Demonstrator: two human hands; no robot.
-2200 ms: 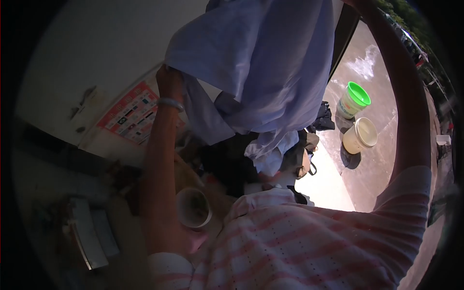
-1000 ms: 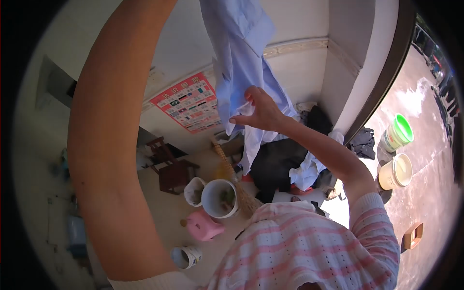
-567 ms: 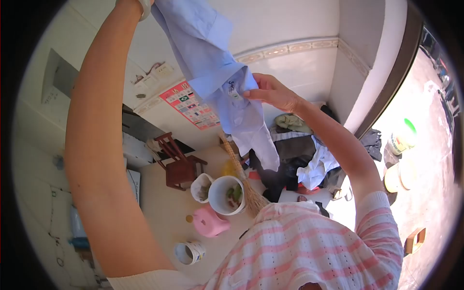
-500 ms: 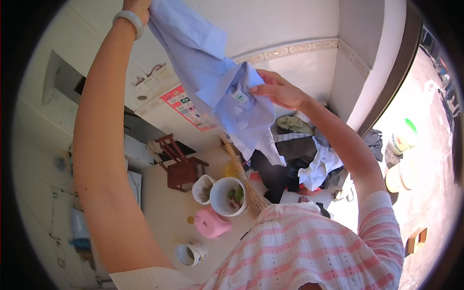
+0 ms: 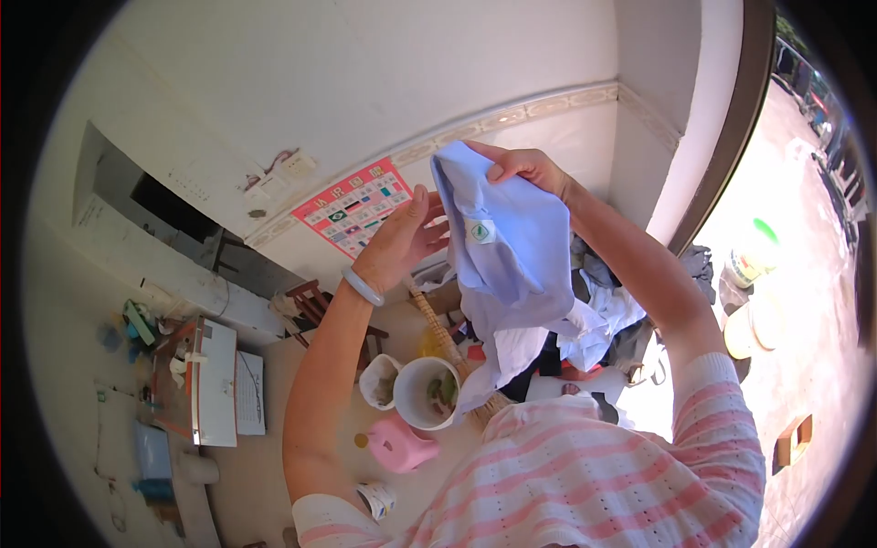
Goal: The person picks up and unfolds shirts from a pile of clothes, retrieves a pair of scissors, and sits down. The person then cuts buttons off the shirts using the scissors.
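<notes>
A light blue shirt (image 5: 512, 247) with a small white label near its collar hangs in front of my chest. My right hand (image 5: 523, 167) grips the shirt's top edge at the collar. My left hand (image 5: 406, 237), with a pale bangle on its wrist, holds the shirt's left side, fingers spread against the cloth. The shirt's tail drops down over a pile of clothes (image 5: 598, 315) on the floor below.
On the floor stand a white bucket (image 5: 425, 393), a smaller pail (image 5: 376, 382), a pink stool (image 5: 397, 447), a broom (image 5: 440, 329) and a wooden chair (image 5: 306, 306). A red calendar (image 5: 356, 205) hangs on the wall. Buckets (image 5: 749, 265) stand outside by the doorway.
My left arm has come down from overhead to the shirt's side. The shirt has dropped from high up to chest height, and my right hand now grips its collar.
</notes>
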